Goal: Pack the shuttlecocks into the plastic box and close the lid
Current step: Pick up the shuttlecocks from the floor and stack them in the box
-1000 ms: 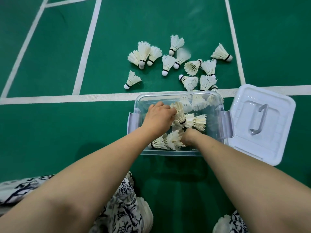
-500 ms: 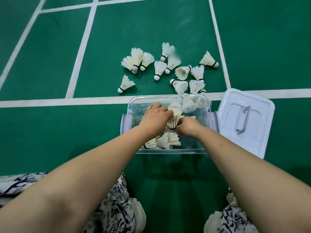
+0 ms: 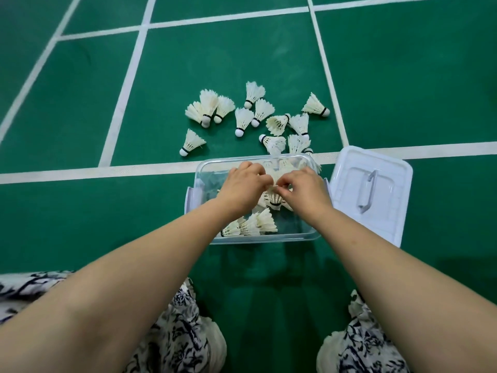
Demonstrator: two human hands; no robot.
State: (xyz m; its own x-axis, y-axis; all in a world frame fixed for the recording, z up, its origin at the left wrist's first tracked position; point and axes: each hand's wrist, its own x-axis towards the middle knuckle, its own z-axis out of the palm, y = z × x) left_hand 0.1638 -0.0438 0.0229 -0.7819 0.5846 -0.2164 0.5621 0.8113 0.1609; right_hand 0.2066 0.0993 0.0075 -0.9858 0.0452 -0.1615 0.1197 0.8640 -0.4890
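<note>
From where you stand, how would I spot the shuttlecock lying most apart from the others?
Find the clear plastic box on the green court floor. Loose shuttlecocks lie beyond it. The lone shuttlecock is leftmost and lies by itself, cork toward the white line.

Both bare forearms reach forward toward twelve o'clock, converging from seven and five o'clock. The left hand (image 3: 243, 185) is palm down, knuckles up, fingers curled under. The right hand (image 3: 304, 188) lies just beside it at three o'clock, its fingertips (image 3: 282, 184) pinched together and nearly touching the left hand's fingers.
</note>
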